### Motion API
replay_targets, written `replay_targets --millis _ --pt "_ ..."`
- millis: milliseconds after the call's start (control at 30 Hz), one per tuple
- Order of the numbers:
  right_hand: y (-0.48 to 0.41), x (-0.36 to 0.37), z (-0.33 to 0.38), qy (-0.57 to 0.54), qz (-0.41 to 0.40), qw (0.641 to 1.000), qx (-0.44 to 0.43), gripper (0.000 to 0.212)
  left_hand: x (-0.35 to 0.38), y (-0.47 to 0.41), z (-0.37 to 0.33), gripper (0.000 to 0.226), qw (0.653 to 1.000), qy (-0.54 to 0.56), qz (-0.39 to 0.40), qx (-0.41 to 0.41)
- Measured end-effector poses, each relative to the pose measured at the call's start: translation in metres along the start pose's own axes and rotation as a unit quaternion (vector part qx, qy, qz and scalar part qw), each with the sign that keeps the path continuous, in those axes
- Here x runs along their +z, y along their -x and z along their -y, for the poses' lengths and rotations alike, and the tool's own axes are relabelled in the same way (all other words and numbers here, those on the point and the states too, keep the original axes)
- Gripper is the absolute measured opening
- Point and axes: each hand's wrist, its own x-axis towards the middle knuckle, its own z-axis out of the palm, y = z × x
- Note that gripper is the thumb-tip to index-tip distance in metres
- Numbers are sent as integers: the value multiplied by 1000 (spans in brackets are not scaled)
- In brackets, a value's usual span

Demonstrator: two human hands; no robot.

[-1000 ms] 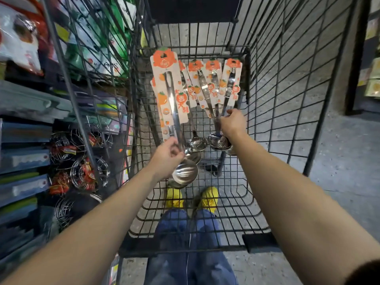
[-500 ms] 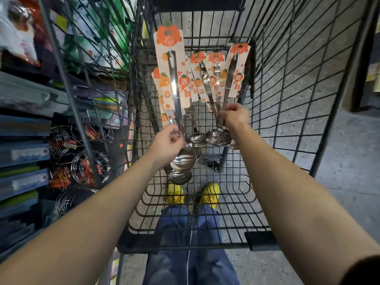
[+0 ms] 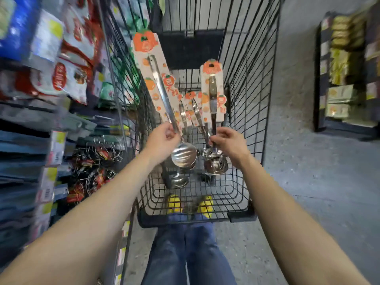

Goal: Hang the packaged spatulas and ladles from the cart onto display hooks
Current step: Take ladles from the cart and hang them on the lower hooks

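Over the black wire cart [image 3: 242,124] my left hand [image 3: 162,140] grips the steel handle of a large packaged ladle [image 3: 158,93], its orange-printed card pointing up and its bowl below my fingers. My right hand [image 3: 228,142] pinches the handle of a smaller packaged ladle [image 3: 212,99], held upright, bowl hanging down. Two more carded ladles [image 3: 192,112] lean in the cart behind, between my hands. Another ladle bowl [image 3: 180,179] rests lower in the cart.
Shelves on the left hold packaged goods [image 3: 61,75] and wire racks [image 3: 92,167]; that side is blurred. A dark shelf unit [image 3: 345,75] stands across the grey floor on the right. My jeans and yellow shoes [image 3: 174,202] show below the cart.
Both hands have lifted their ladles higher out of the cart, and the right hand's ladle has come away from the bunch. The view has swung, blurring the left shelves.
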Motion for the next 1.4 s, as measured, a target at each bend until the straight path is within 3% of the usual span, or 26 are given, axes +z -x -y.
replay_targets --millis 233,333,500,600,867,1000,1167,1400 --pt "96 -6 71 16 40 995 -86 19 -40 78 -56 22 999 -8 12 46" --pt "140 -5 99 -7 66 991 -114 29 -51 118 -78 8 997 3 -27 66" --pt "195 -10 121 30 121 977 -171 26 -59 190 -103 8 988 4 -117 102" --pt "222 -16 125 65 160 962 -209 24 -55 237 -102 26 980 8 -169 102" --pt "297 -2 119 99 271 920 -266 33 -24 388 -106 5 953 46 -288 78" --pt "341 22 110 111 323 894 -290 28 -21 456 -97 3 941 27 -331 66" --pt "397 57 88 151 368 859 -322 40 -15 532 -77 5 912 30 -407 43" --pt "497 104 33 172 448 806 -347 12 9 646 -20 10 868 87 -489 28"
